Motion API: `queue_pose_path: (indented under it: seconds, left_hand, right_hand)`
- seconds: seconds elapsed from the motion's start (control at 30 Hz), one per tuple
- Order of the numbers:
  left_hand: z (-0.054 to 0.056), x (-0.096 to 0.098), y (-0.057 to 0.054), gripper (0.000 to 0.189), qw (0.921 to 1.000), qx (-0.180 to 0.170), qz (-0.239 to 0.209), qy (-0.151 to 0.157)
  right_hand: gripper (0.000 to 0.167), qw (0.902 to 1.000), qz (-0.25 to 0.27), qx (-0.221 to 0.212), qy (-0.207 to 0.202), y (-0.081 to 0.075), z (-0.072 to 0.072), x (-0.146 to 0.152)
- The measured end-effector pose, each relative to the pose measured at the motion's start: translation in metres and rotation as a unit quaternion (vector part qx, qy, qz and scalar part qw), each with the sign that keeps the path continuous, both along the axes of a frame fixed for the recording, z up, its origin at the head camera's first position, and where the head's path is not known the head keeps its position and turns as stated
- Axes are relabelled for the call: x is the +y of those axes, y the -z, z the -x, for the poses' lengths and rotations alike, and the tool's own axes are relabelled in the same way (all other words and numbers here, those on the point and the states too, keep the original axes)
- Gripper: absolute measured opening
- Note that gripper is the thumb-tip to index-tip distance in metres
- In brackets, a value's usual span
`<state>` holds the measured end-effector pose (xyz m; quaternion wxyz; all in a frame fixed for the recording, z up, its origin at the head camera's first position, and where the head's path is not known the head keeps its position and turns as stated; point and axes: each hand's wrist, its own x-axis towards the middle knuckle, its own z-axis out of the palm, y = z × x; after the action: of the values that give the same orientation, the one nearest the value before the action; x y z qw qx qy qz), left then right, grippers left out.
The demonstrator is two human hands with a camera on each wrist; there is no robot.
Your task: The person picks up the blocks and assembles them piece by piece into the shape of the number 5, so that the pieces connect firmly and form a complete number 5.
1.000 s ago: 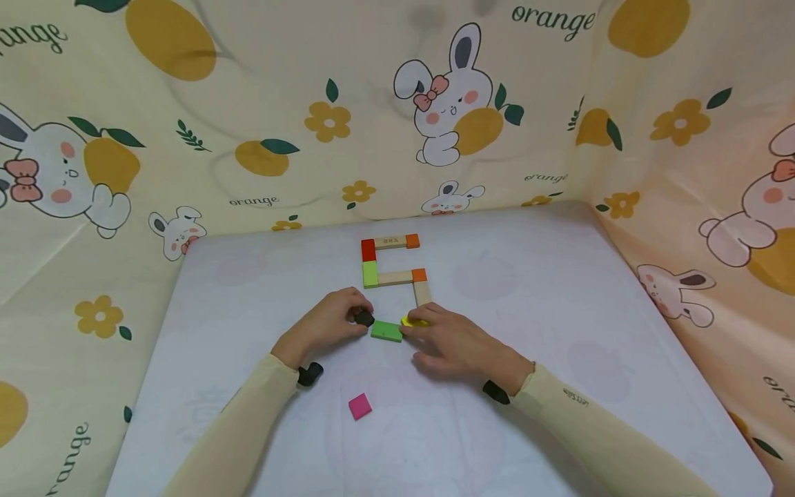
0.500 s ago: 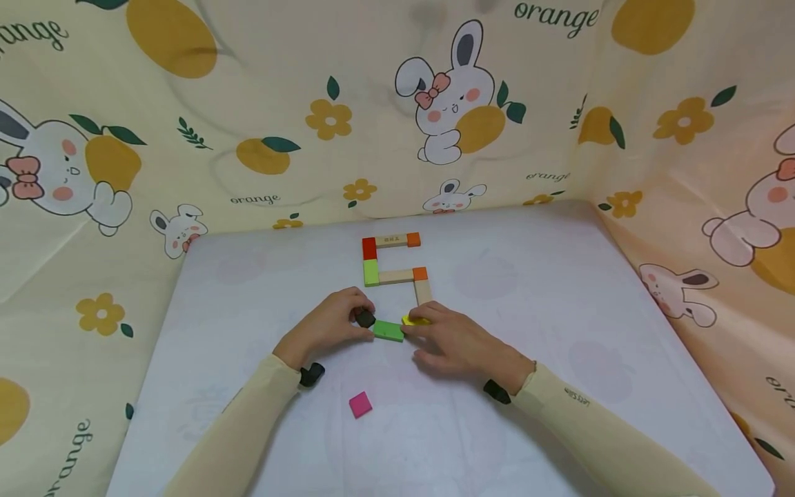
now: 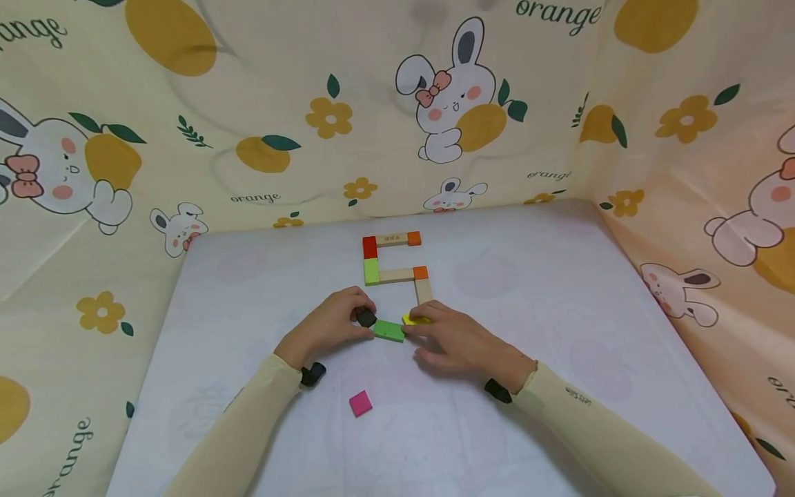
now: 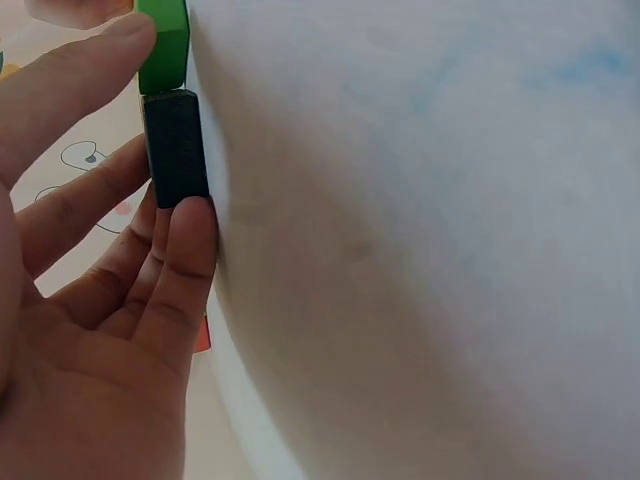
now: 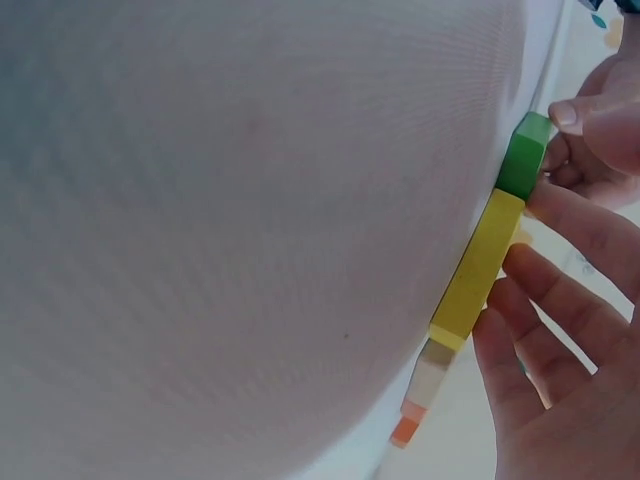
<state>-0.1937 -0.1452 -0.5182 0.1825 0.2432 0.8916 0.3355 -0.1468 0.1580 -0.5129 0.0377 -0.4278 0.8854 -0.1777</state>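
Observation:
My left hand curls around a black block, its thumb touching the green block that abuts it. On the right, my right hand lays fairly straight fingertips along the yellow block, with one fingertip at the joint with the green block; its thumb is apart from the blocks. The fingers cover much of the yellow block in the head view. From it a plain wooden block runs back to an orange block. All lie end to end on the white table.
Farther back, the row goes on through a plain wooden block, a light green block, a red block, another wooden block and an orange block. A pink block lies alone nearer the person. Patterned cloth surrounds the table.
The black block has closed slightly in on the green block's left end with my left hand. My right hand keeps its place on the yellow block. The head view has shifted slightly.

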Motion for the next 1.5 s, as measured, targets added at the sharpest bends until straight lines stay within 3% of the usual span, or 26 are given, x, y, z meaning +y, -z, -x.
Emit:
queue_pose_path:
  seconds: [0.53, 1.5]
  left_hand:
    - [0.0016, -0.002, 0.002, 0.032, 0.9999, 0.002, 0.01, 0.009]
    - [0.0, -0.0007, 0.0005, 0.042, 0.9999, 0.015, 0.001, 0.007]
  right_hand:
    - [0.045, 1.0, 0.003, -0.003, 0.002, 0.0002, -0.0006, 0.0]
    - [0.043, 0.9999, 0.012, -0.004, 0.001, -0.0012, 0.0002, -0.0006]
